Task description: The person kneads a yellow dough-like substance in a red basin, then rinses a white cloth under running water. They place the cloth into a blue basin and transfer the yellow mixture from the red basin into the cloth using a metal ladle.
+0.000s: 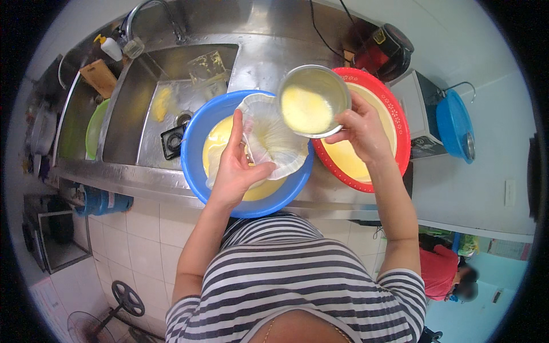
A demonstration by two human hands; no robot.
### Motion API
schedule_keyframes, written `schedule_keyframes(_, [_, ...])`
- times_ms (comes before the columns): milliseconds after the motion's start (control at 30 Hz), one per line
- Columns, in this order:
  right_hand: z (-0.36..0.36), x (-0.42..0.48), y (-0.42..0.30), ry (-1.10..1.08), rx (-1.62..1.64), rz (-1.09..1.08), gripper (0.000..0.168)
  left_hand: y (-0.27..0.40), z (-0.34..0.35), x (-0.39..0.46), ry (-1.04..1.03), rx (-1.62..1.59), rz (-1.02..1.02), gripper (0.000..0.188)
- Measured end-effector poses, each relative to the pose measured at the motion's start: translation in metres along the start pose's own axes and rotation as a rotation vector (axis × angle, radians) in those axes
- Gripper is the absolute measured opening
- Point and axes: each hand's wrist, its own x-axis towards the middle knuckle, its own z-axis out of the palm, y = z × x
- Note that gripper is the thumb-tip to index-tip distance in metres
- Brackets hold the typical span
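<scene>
My left hand (233,173) holds the mouth of a thin white cloth bag (279,141) spread, over a blue plastic basin (191,171). Pale yellow liquid (218,130) lies in that basin below the bag. In my right hand (364,128) is a metal bowl (339,85), gripped by its rim and tilted beside the bag's mouth. Frothy yellow liquid (306,109) sits inside the bowl. Under my right hand stands a red plastic basin (401,128), also with pale yellow liquid (343,160) in it.
Left of the blue basin, a steel sink (148,141) holds clear containers (208,70), a yellow lump (162,103) and a black square part (173,142). A faucet (171,25) arches behind. A red-black appliance (381,51) stands back right. One person (439,272) is far right.
</scene>
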Motion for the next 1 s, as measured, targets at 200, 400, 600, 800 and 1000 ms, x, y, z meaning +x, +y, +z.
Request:
schedule_keyframes(200, [0.046, -0.005, 0.019, 0.056, -0.530, -0.500, 0.058, 0.006, -0.002, -0.005, -0.020, -0.035, 0.022, 0.105])
schedule_keyframes(400, [0.070, -0.016, 0.025, 0.073, -0.918, -0.942, 0.060, 0.001, -0.016, -0.009, 0.011, -0.031, -0.047, 0.105])
schedule_keyframes(600, [0.080, -0.014, 0.047, 0.056, -0.912, -0.984, 0.064, 0.000, -0.022, -0.013, 0.042, -0.065, -0.063, 0.105])
schedule_keyframes(800, [0.034, -0.004, 0.038, 0.339, -0.007, -0.326, 0.043, -0.003, -0.031, -0.012, 0.041, -0.063, -0.031, 0.105])
schedule_keyframes(1000, [-0.121, -0.039, 0.072, 0.896, -0.989, -0.118, 0.022, -0.004, -0.036, -0.012, 0.022, -0.075, -0.046, 0.102])
